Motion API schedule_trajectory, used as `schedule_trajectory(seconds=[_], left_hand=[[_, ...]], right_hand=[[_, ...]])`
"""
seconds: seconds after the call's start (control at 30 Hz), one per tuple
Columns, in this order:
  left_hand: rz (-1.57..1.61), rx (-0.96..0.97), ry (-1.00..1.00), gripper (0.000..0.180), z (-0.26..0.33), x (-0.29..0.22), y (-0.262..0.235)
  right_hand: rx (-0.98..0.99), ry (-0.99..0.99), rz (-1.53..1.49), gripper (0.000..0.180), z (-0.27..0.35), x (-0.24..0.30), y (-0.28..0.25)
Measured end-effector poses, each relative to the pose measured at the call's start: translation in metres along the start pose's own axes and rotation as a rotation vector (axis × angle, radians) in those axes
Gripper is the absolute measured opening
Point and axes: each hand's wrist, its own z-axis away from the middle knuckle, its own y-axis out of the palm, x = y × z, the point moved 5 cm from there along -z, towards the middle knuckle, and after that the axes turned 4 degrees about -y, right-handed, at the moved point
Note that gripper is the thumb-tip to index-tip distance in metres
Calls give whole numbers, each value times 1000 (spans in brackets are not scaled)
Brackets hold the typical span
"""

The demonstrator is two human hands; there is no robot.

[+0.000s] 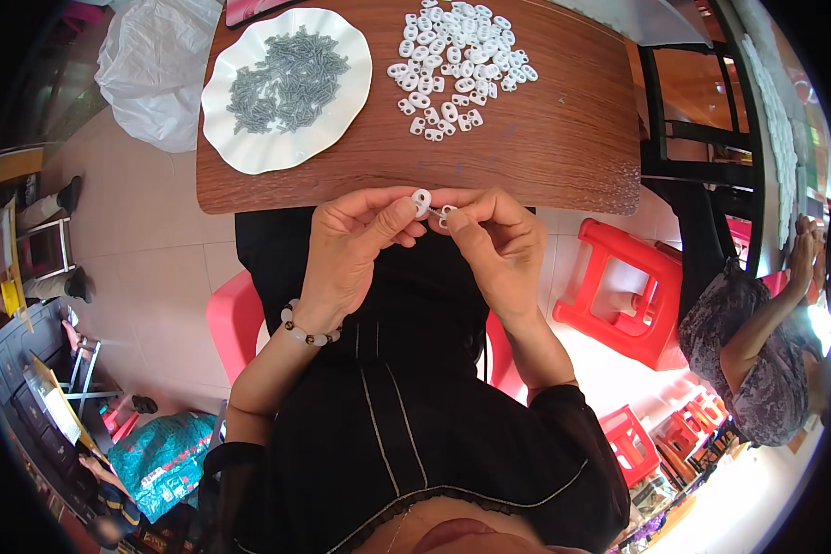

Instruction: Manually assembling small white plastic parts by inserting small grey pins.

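Left hand (346, 245) fingers (399, 214) are pinching a white plastic toggle (422, 200) at the near counter (563, 148) edge. Right hand (499, 245) fingers are closing narrowly on a second small piece (445, 214). Far left: plate (249, 148) of grey springs (286, 78); far right: toggle pile (457, 60).

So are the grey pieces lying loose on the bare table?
No, the grey pieces sit heaped on a white plate; only the white pieces lie loose on the table.
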Motion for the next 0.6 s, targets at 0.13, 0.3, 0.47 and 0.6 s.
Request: schedule_trajectory(seconds=[0.13, 0.3, 0.47, 0.6], left_hand=[[1, 5, -6, 21, 0, 1, 0], [-19, -5, 10, 21, 0, 1, 1], [-19, -13, 12, 21, 1, 0, 2], [-42, -40, 29, 21, 3, -3, 3]], right_hand=[[4, -11, 7, 5, 0, 0, 0], [-5, -8, 8, 5, 0, 0, 0], [-2, -3, 23, 5, 1, -2, -1], [-2, -7, 34, 5, 1, -2, -1]])
